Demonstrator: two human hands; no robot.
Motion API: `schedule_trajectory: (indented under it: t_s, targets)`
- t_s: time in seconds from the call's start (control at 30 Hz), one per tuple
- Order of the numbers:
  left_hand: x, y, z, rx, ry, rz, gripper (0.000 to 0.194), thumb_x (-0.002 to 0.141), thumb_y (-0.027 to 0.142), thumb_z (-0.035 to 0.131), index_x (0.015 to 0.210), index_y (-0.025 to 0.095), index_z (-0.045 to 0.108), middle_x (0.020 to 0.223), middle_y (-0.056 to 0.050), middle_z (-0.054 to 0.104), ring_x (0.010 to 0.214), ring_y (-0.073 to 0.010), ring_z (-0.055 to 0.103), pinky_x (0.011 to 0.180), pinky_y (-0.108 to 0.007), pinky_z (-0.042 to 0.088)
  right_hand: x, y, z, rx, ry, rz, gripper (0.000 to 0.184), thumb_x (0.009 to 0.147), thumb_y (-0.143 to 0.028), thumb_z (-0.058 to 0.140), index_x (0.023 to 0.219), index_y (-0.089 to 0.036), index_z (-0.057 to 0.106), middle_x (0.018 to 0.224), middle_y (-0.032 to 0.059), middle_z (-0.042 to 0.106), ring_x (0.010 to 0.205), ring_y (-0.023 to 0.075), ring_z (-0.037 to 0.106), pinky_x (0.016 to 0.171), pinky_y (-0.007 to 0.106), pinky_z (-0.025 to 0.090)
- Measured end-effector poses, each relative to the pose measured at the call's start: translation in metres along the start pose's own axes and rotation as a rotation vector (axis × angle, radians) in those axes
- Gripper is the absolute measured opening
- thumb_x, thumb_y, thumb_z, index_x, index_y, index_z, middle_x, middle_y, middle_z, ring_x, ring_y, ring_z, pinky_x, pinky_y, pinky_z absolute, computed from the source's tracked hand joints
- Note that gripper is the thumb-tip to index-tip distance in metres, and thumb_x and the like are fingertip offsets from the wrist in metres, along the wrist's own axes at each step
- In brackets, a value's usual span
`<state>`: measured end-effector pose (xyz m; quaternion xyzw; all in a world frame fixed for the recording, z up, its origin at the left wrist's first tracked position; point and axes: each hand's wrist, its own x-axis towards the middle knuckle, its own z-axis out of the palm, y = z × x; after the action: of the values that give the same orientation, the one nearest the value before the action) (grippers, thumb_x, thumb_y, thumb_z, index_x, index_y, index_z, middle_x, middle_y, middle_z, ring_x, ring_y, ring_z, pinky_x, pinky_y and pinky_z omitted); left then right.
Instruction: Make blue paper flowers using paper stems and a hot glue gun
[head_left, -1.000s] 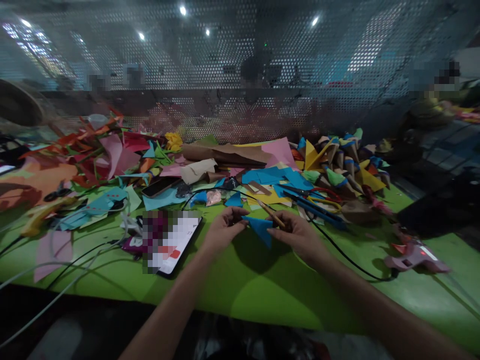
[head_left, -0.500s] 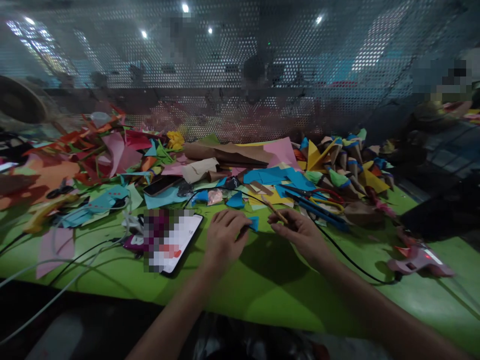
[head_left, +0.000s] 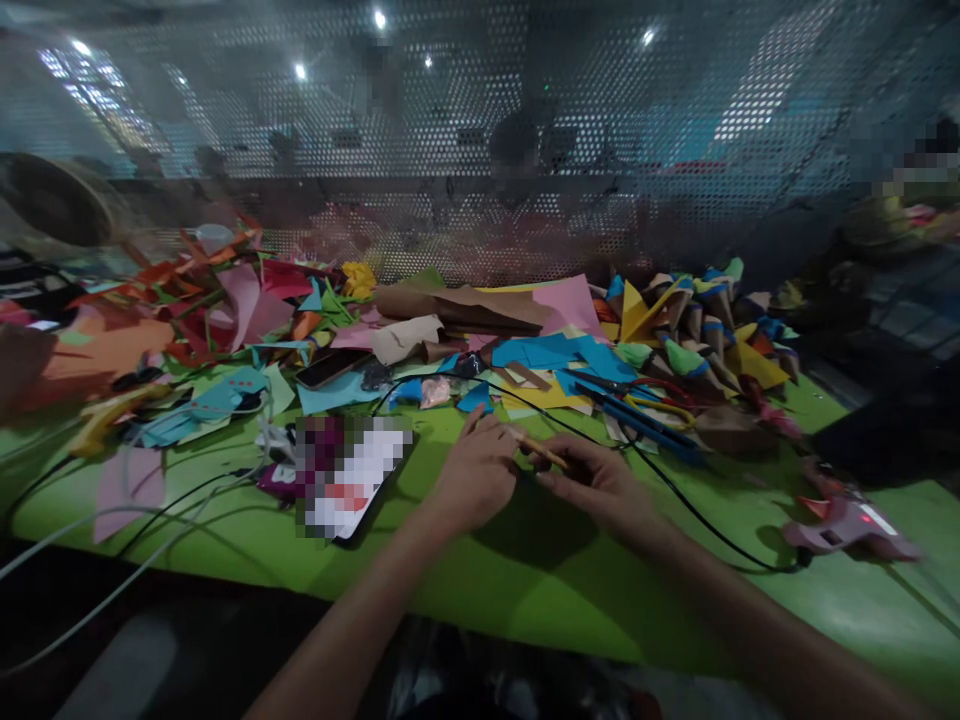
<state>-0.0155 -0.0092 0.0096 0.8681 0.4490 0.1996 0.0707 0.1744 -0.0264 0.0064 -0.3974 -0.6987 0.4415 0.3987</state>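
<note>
Pinching a wooden stick (head_left: 546, 453), the right hand (head_left: 600, 485) has its thumb and fingers clamped on it, over the green table (head_left: 517, 595) and well to the right of the lit phone (head_left: 371, 475). The stick slants, its pale end pointing at the left hand (head_left: 480, 472); whether the two touch cannot be told. The left hand is nearer the phone, on its right side, with its back turned up and its fingers pointing away toward a small blue paper piece (head_left: 474, 396) that lies beyond the phone and to its right. Those fingertips are partly hidden, so whether they are together on anything cannot be told. Just beyond the phone lies a dark phone (head_left: 334, 369). Farther off to the right of the lit phone are scissors (head_left: 667, 402) with red and yellow handles, a bunch of paper cones (head_left: 697, 315) and a pink glue gun (head_left: 855, 528). To the phone's left lie a purple object (head_left: 283, 480), pink paper (head_left: 129, 490) and a yellow tool (head_left: 96, 428).
</note>
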Motion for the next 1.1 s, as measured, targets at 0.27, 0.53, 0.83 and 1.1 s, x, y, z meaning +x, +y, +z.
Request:
schedule_trajectory:
  t_s: [0.27, 0.53, 0.83, 1.1]
  targets:
    - [0.010, -0.010, 0.007, -0.181, 0.058, 0.046, 0.044, 0.077, 0.000, 0.051, 0.115, 0.023, 0.057, 0.120, -0.004, 0.066, 0.117, -0.0196, 0.056, 0.111, -0.038, 0.036, 0.003, 0.018, -0.002, -0.239, -0.030, 0.097, 0.007, 0.078, -0.026, 0.062, 0.079, -0.019, 0.064, 0.066, -0.0027, 0.054, 0.062, 0.0138, 0.048, 0.058, 0.025, 0.035]
    - [-0.028, -0.004, 0.004, -0.017, -0.021, -0.113, 0.026, 0.085, 0.019, 0.059, 0.111, 0.022, 0.061, 0.116, -0.006, 0.068, 0.109, -0.0280, 0.058, 0.094, -0.047, 0.042, 0.006, 0.018, -0.001, -0.027, -0.032, 0.222, 0.026, 0.076, -0.042, 0.070, 0.077, -0.018, 0.061, 0.066, -0.0028, 0.052, 0.063, 0.0136, 0.047, 0.058, 0.025, 0.037]
    - [-0.048, -0.020, 0.000, -0.198, -0.009, -0.155, 0.031, 0.084, 0.002, 0.047, 0.098, 0.024, 0.063, 0.117, -0.001, 0.071, 0.111, -0.0196, 0.062, 0.109, -0.044, 0.038, 0.002, 0.019, -0.007, -0.280, -0.034, 0.083, 0.022, 0.096, -0.038, 0.049, 0.105, -0.023, 0.061, 0.092, 0.0033, 0.066, 0.082, 0.0186, 0.060, 0.073, 0.030, 0.045]
    - [-0.061, -0.005, -0.018, -0.018, 0.192, -0.139, 0.025, 0.089, 0.013, 0.055, 0.111, 0.024, 0.061, 0.117, -0.006, 0.065, 0.114, -0.0255, 0.055, 0.098, -0.043, 0.043, 0.005, 0.015, 0.001, -0.539, -0.104, -0.083, 0.015, 0.097, -0.026, 0.053, 0.100, -0.021, 0.067, 0.097, 0.0061, 0.064, 0.093, 0.0202, 0.060, 0.079, 0.031, 0.046]
